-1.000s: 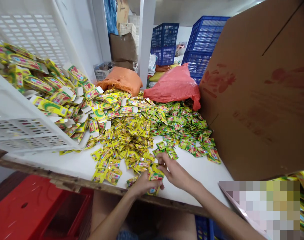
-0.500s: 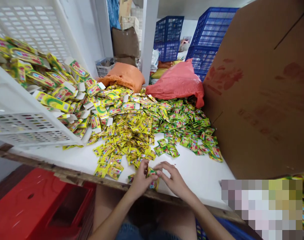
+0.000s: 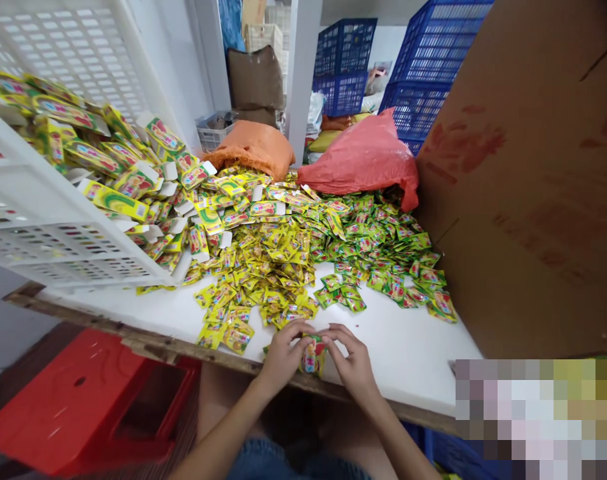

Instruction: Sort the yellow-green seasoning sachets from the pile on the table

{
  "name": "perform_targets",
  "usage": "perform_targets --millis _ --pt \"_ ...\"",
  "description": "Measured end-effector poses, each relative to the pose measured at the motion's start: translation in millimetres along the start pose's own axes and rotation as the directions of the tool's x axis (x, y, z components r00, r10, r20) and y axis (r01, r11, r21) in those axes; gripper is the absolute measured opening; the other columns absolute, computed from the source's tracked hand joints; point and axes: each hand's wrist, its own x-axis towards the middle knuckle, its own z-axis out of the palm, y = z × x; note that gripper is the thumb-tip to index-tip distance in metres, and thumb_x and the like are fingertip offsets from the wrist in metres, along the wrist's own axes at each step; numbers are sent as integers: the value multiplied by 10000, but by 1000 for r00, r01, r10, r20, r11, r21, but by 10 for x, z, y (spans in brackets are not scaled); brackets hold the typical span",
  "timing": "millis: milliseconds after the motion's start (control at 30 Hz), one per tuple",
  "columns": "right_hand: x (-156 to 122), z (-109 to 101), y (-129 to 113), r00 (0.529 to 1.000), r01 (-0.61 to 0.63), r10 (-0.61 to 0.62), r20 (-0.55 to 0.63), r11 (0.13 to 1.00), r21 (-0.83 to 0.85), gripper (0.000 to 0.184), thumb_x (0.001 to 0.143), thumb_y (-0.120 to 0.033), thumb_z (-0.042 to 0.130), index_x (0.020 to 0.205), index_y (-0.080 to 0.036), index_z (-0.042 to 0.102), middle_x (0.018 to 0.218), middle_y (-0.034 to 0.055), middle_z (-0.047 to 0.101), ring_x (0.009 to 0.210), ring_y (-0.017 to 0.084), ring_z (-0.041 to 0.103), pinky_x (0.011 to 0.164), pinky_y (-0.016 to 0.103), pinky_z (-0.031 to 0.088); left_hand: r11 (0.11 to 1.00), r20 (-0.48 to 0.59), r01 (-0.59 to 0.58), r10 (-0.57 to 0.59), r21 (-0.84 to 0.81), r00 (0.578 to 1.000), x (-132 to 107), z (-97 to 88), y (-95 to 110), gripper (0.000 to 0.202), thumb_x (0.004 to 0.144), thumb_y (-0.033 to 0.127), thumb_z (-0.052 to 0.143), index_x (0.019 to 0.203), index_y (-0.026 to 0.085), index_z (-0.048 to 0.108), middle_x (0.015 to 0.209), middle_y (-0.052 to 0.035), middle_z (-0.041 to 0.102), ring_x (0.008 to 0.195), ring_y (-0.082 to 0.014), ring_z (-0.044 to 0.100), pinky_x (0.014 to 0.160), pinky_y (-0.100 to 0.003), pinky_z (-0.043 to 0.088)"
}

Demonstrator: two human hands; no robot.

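Note:
Both hands meet at the near edge of the white table (image 3: 413, 347). My left hand (image 3: 282, 355) and my right hand (image 3: 352, 360) are both closed on a small stack of yellow-green sachets (image 3: 313, 355), held upright between the fingers. Just beyond lies a wide heap of loose sachets (image 3: 283, 260), yellow in the middle and greener to the right. Flat yellow cartons (image 3: 118, 173) spill from a tipped white crate (image 3: 43, 220) on the left.
A big cardboard box (image 3: 528, 187) stands at the right. An orange sack (image 3: 256, 150) and a red sack (image 3: 366, 160) lie behind the heap, with blue crates (image 3: 413, 73) farther back. A red plastic stool (image 3: 83, 407) sits low at the left, below the table.
My right hand drew back from the heap's edge and joined the left at the table's near edge; both now pinch the stack of sachets together.

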Motion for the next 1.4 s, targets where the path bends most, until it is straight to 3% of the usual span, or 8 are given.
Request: perform_targets --millis 67,133,300,633,967,1167,1400 --pt "-3 12 13 997 -15 17 -77 999 28 215 835 -313 501 995 -199 589 884 48 637 845 184 586 772 307 461 997 -19 3 -4 -78 1000 -8 3 -13 217 795 214 529 1007 193 570 977 -56 623 928 -181 572 837 -296 427" --pt "-34 34 18 996 -3 6 -87 999 35 240 839 -301 497 1046 -201 565 915 56 635 853 180 587 774 313 466 996 17 -12 14 -86 1000 -19 -8 -5 193 796 198 528 980 188 583 974 -56 630 936 -177 577 846 -298 433" --pt "-90 44 -66 998 65 -64 8 998 -16 161 826 -270 520 927 -213 632 981 60 622 951 195 560 854 333 434 998 37 -59 58 0 998 -45 -35 83 102 778 200 558 841 179 635 957 -54 648 946 -174 578 878 -295 423" --pt "15 5 -173 995 -95 93 -36 994 -53 223 826 -345 498 872 -176 637 790 45 662 716 171 595 671 260 475 999 -55 38 -36 36 998 58 55 69 132 778 258 556 808 155 634 754 -30 644 720 -150 584 688 -253 450" --pt "-164 53 -64 992 -82 84 -91 996 26 209 837 -325 495 948 -186 606 929 51 640 872 179 583 800 282 439 996 -46 88 -89 -8 995 -106 31 -106 253 780 318 566 989 200 646 888 -40 658 798 -164 580 749 -275 451" --pt "-91 9 -100 990 -135 139 -15 980 143 174 820 -322 527 886 -179 600 834 43 637 795 174 581 741 278 443 999 -106 32 -29 27 994 -118 33 -54 204 783 285 570 955 202 641 930 -35 654 802 -151 573 760 -260 438" --pt "23 -70 -128 973 -227 202 114 932 284 169 773 -342 586 764 -175 612 748 29 634 735 175 583 698 286 452 994 -32 68 -71 -88 997 -101 -17 -96 154 752 266 611 868 178 661 848 -41 670 808 -165 604 745 -262 459"
